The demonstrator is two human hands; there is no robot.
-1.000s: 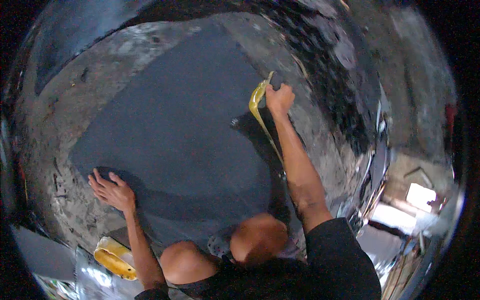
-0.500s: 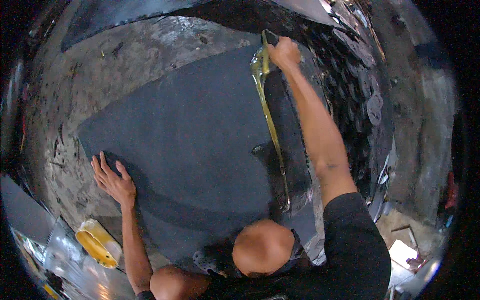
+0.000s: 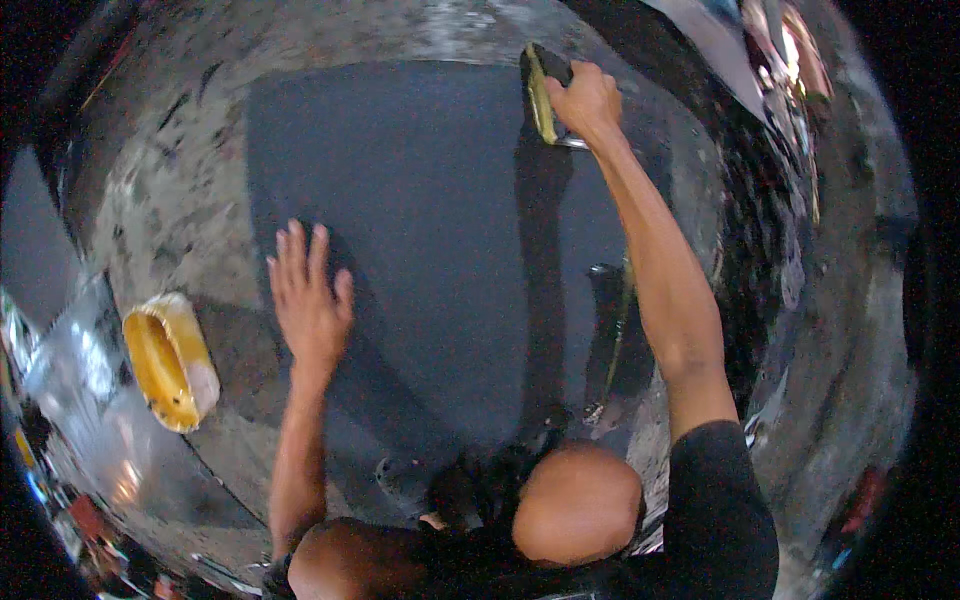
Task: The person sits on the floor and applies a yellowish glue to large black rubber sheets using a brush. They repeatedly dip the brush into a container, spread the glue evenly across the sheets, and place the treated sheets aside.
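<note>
Head view, 2 hands [image 3: 312, 312], right [image 3: 592, 103] partly hiding yellow-edged tool [image 3: 541, 98]

Mottled grey floor [image 3: 190, 200], perhaps concrete; bright glints [image 3: 790, 48] toward upper right.

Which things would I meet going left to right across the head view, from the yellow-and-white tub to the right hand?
Yellow-and-white tub → left hand → yellow-edged dark tool → right hand.
</note>
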